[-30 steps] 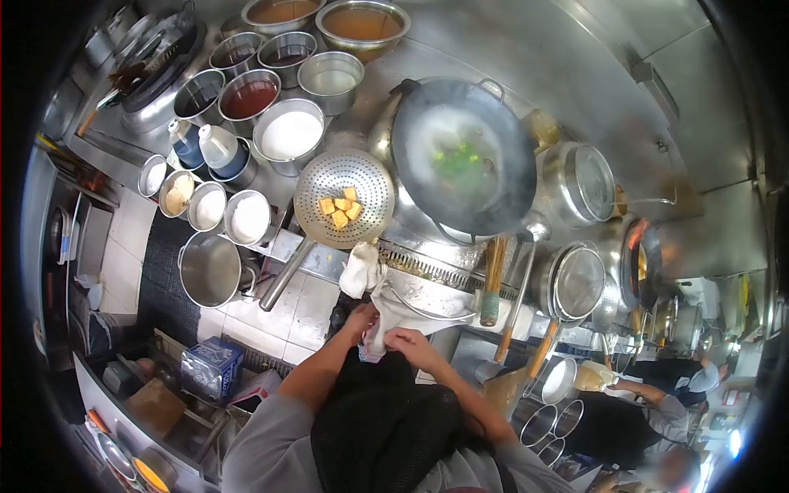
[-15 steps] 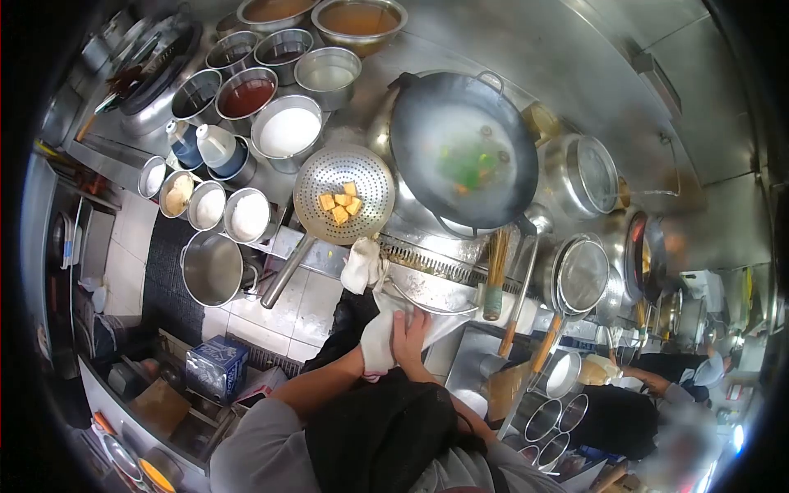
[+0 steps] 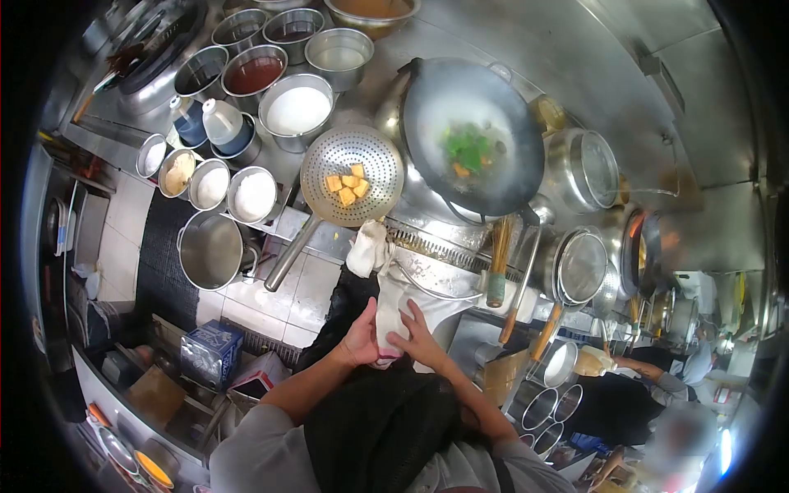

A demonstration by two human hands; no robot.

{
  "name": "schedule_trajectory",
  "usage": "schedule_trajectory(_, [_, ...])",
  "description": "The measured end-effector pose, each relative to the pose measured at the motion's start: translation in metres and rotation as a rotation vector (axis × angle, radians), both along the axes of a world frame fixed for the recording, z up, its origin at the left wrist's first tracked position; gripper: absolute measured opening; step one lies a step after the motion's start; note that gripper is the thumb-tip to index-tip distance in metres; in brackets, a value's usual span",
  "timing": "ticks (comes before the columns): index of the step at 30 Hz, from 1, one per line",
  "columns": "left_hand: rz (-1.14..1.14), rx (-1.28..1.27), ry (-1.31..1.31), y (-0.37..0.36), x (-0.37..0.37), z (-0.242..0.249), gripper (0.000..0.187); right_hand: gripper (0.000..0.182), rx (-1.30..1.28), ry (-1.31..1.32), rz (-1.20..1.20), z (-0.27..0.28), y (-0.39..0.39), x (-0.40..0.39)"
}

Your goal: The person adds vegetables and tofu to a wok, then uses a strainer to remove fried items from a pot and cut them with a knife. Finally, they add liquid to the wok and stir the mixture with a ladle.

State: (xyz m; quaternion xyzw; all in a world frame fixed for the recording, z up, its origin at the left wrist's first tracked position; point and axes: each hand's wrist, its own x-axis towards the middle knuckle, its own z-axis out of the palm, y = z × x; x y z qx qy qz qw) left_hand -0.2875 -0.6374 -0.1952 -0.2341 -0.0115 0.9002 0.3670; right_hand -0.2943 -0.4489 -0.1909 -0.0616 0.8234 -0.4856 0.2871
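Observation:
A white cloth [image 3: 391, 308] hangs at the front edge of the stove, its lower end in front of my black apron. On its left side, my left hand [image 3: 359, 335] holds the cloth's edge, some of its fingers hidden. My right hand [image 3: 419, 338] grips the cloth from the other side, fingers curved over it. Just beyond, a perforated strainer [image 3: 353, 156] bears several golden fried cubes [image 3: 347, 189]. To its right, a steaming wok [image 3: 526, 148] contains cloudy liquid with green leaves [image 3: 470, 152] and some orange bits.
Metal pots of sauces and white powder [image 3: 297, 109] stand at the upper left. A bamboo brush [image 3: 497, 271], a wooden-handled ladle [image 3: 526, 275] and sieves [image 3: 582, 271] line the right side. An empty pot [image 3: 211, 249] sits at left. A co-worker [image 3: 657, 382] stands at the far right.
My left hand has come out from under the cloth to its left side. My right hand has shifted to the cloth's right side. The whole view has shifted slightly.

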Motion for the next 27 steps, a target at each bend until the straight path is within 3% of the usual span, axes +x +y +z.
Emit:
schedule_trajectory(3, [-0.007,0.188,0.191,-0.006,0.006,-0.018,0.063,0.081,0.077,0.12,0.172,-0.017,0.008,-0.007])
schedule_trajectory(7, [0.086,0.316,0.085,0.0,0.002,-0.006,0.065,0.077,0.154,0.125,0.234,0.008,0.004,-0.027])
schedule_trajectory(10, [0.06,-0.103,0.038,-0.004,-0.004,0.035,0.063,0.08,0.094,0.068,0.218,0.001,0.002,-0.028])
schedule_trajectory(11, [0.057,-0.108,0.031,-0.001,0.0,0.021,0.063,0.08,0.088,0.061,0.215,-0.002,0.004,-0.026])
schedule_trajectory(13, [-0.178,0.028,0.099,0.01,0.007,-0.033,0.06,0.084,0.239,0.012,0.373,-0.007,0.008,-0.023])
schedule_trajectory(14, [-0.287,-0.035,0.144,0.016,0.005,-0.048,0.058,0.086,0.262,0.057,0.418,-0.026,0.015,-0.02])
schedule_trajectory(18, [-0.567,-0.248,0.271,0.018,-0.017,-0.058,0.047,0.073,0.051,0.086,0.111,-0.018,0.014,-0.021])
schedule_trajectory(23, [-0.581,-0.313,0.279,0.024,-0.028,-0.048,0.044,0.053,-0.009,0.043,-0.021,-0.025,0.011,-0.013])
schedule_trajectory(26, [-0.424,-0.233,0.221,0.041,-0.022,-0.059,0.046,0.041,-0.078,0.061,-0.125,-0.028,0.014,-0.011])
schedule_trajectory(27, [-0.365,-0.27,0.172,0.047,-0.025,-0.042,0.048,0.037,-0.083,0.05,-0.138,-0.024,0.015,-0.012])
